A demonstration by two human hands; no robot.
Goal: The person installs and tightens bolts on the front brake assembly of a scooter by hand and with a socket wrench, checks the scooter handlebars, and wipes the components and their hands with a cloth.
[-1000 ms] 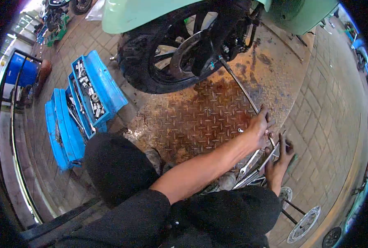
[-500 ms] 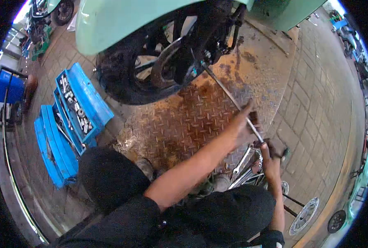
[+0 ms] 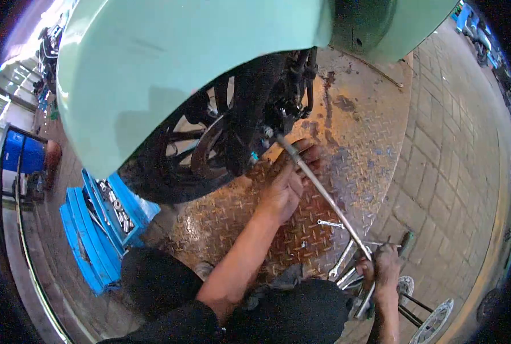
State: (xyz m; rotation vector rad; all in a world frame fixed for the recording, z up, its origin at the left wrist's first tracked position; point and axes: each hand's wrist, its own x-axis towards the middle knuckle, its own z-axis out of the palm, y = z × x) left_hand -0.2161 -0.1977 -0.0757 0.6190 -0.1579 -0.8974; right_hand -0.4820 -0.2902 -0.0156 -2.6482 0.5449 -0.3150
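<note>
A long metal socket bar [image 3: 330,200] runs diagonally from beside the wheel down to the right. Its thicker far end meets the dark parts by the wheel hub; the exact contact is hard to make out. My left hand [image 3: 290,183] is near that end, thumb on one side of the bar and fingers curled loosely behind it. Farther back, my right hand [image 3: 384,266] is closed around the bar's near part. The black wheel [image 3: 181,157] stands partly hidden under a pale green fender [image 3: 192,51].
A blue toolbox [image 3: 86,241] with sockets stands open at the left. Several wrenches, including a small spanner [image 3: 330,223], lie near my knees on the rusty metal plate [image 3: 359,155]. A silver disc [image 3: 433,321] lies at lower right. Paving [image 3: 450,172] extends beyond.
My left hand has slid along the bar toward the wheel. My right hand and the bar's near end are lower in view. The camera view has shifted, with the fender filling more of it.
</note>
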